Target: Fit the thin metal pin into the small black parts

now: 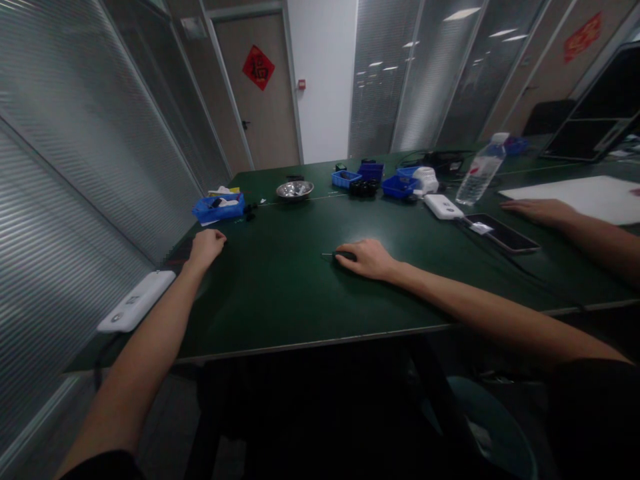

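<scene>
In the head view, what looks like a screwdriver (345,255) lies in the right hand (369,259) on the worktop (280,293), fingers closed around its black handle; it should be light and stiff, best held there. The left hand's (204,249) fingers are pressed together, perhaps on something small; I cannot tell. Counted: one screwdriver, one bowl (295,199), one bottle (480,177), at least four blue trays (220,214).

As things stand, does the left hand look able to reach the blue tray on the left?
Probably yes: the blue tray sits just beyond the left hand, with nothing upright visible between them. The small black pieces lie to the tray's right.
</scene>
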`<state>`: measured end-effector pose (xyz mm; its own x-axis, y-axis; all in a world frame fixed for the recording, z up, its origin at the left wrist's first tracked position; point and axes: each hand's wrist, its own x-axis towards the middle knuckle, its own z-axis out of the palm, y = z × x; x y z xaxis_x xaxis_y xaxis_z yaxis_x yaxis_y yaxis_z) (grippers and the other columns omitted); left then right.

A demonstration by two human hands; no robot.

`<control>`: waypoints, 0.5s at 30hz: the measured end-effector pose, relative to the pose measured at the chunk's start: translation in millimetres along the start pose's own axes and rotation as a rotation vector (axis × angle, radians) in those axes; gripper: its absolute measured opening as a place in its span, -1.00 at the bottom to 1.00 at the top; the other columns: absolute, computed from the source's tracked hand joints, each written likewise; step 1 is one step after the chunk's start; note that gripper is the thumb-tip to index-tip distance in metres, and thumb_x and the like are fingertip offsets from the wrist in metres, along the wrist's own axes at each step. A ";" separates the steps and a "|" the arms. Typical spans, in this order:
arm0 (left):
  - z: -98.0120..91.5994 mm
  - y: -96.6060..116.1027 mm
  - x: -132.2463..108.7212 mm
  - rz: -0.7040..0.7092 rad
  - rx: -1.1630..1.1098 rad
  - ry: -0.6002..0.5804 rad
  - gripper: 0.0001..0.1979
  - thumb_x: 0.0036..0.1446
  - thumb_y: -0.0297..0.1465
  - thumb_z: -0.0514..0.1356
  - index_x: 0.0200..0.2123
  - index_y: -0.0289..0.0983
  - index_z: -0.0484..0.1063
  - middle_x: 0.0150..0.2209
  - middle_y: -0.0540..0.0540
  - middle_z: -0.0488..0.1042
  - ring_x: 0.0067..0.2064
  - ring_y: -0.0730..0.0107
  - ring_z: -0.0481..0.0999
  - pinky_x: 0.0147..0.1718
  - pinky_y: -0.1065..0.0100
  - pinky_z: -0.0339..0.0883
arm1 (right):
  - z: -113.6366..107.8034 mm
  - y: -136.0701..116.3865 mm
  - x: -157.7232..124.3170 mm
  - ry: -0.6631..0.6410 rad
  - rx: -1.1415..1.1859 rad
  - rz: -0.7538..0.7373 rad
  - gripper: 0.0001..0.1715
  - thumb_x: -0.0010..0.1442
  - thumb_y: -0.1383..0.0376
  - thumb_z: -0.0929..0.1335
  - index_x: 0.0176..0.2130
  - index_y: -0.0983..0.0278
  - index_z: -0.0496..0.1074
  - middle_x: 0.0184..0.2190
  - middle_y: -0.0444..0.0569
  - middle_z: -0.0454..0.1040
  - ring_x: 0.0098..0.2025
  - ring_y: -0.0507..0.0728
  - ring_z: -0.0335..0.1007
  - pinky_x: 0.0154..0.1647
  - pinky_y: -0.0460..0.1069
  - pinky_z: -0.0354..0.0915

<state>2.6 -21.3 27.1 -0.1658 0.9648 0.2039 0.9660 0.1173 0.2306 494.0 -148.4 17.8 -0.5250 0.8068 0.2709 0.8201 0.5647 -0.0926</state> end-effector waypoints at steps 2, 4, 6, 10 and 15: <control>-1.3 0.6 0.3 -0.024 -0.022 -0.016 -0.79 0.24 -0.38 0.31 -0.11 -0.25 0.71 -0.07 -0.23 0.71 -0.02 0.02 0.68 0.03 0.23 0.51 | 0.0 0.4 0.0 0.002 -0.002 -0.002 -0.45 0.49 -0.01 0.24 0.18 0.21 0.57 -0.15 0.04 0.69 -0.25 0.17 0.58 -0.24 0.01 0.29; -1.8 0.1 1.6 -0.057 -0.043 -0.028 -0.80 0.23 -0.36 0.33 -0.11 -0.25 0.71 -0.06 -0.22 0.71 -0.03 0.04 0.68 0.00 0.25 0.51 | -0.4 0.8 -0.1 0.001 0.003 -0.008 -0.45 0.49 -0.01 0.24 0.19 0.21 0.57 -0.16 0.03 0.69 -0.26 0.17 0.57 -0.24 0.01 0.28; -1.0 -1.8 4.2 -0.088 -0.060 -0.042 -0.81 0.22 -0.35 0.34 -0.12 -0.24 0.70 -0.06 -0.21 0.70 -0.04 0.07 0.68 -0.02 0.29 0.51 | -1.0 0.9 -0.2 0.000 0.011 -0.014 -0.45 0.49 -0.01 0.24 0.19 0.21 0.57 -0.18 0.03 0.69 -0.27 0.17 0.57 -0.25 0.01 0.28; 1.7 -6.8 10.4 -0.106 -0.096 -0.071 -0.82 0.17 -0.36 0.37 -0.15 -0.24 0.69 -0.08 -0.20 0.71 -0.06 0.12 0.69 -0.07 0.34 0.50 | -2.1 0.0 -0.7 0.006 0.020 -0.015 -0.45 0.49 -0.01 0.23 0.17 0.22 0.58 -0.18 0.04 0.69 -0.28 0.16 0.56 -0.25 0.01 0.27; -2.1 -4.7 8.9 -0.113 -0.106 -0.106 -0.82 0.13 -0.39 0.36 -0.17 -0.24 0.68 -0.13 -0.18 0.72 -0.12 0.16 0.70 -0.18 0.39 0.50 | -2.0 -0.1 -0.7 0.000 0.018 -0.015 -0.44 0.49 -0.02 0.23 0.18 0.22 0.57 -0.19 0.03 0.69 -0.29 0.16 0.56 -0.26 0.02 0.27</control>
<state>-3.8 -13.8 29.9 -0.2448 0.9670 0.0712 0.9151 0.2061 0.3466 494.7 -149.4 19.6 -0.5371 0.7984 0.2721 0.8079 0.5796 -0.1062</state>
